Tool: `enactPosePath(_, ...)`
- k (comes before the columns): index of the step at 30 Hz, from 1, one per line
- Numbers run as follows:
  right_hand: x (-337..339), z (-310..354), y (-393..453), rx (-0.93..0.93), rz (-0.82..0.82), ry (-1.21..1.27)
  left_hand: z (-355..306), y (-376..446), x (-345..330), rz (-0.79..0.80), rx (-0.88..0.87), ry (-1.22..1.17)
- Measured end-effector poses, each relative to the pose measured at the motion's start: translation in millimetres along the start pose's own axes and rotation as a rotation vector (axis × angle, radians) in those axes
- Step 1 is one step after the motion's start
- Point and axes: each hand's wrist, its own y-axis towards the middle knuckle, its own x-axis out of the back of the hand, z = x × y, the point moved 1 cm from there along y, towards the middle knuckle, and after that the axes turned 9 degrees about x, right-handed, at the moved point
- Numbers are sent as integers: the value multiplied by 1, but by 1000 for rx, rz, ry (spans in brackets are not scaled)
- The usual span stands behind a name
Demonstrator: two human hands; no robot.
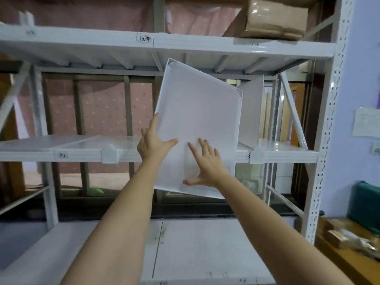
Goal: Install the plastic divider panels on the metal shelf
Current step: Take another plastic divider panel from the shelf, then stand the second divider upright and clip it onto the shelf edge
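A white plastic divider panel is held up, tilted, in front of the middle level of the white metal shelf. My left hand grips its left edge, thumb across the face and fingers behind. Straight fingers of my right hand press flat on the panel's lower face, with the thumb near the bottom edge. A second divider panel stands upright on the middle level at the right, behind the held one. White plastic clips sit on the front rail.
The upper shelf carries a cardboard box at the right. The perforated upright post bounds the shelf on the right. A lower shelf board lies under my arms. A wooden table with small items stands at the lower right.
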Motion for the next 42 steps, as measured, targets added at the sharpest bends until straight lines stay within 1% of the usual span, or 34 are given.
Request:
enactPosePath(2,-6,9,0,41,40,-60,-8,0,-1,-1,-10,1)
enactPosePath(6,-18,12,-6,60,19,-223,-18,6,2,5,-33,22)
enactPosePath(9,-25,13,-9,29,21,-275,-25,8,1,14,-57,20)
enactPosePath(13,-23,13,-8,-21,8,-221,-34,9,-2,36,-125,35)
enactPosePath(19,-15,-6,-14,89,9,-190,-56,13,-3,150,-172,-28)
enactPosePath(21,-10,-14,-14,111,-4,-170,-63,14,-5,189,-179,-97)
enactPosePath(24,-1,-27,-15,128,-24,-138,-76,17,0,279,-234,-210)
enactPosePath(27,12,-38,-17,143,-94,-57,-95,18,7,391,-301,-305)
enactPosePath(30,34,-42,-18,166,-134,103,-117,13,13,542,-240,-432)
enactPosePath(32,50,-45,-19,192,-160,208,-127,7,16,665,-156,-602)
enactPosePath(34,62,-50,-19,221,-208,302,-134,1,19,828,-134,-757)
enactPosePath(35,67,-54,-19,235,-232,343,-138,-3,20,892,-171,-786)
enactPosePath(37,74,-62,-21,252,-287,398,-146,-13,19,969,-260,-793)
enactPosePath(40,85,-76,-26,276,-346,430,-157,-28,14,997,-343,-792)
enactPosePath(42,91,-83,-31,311,-381,459,-162,-35,11,1034,-434,-763)
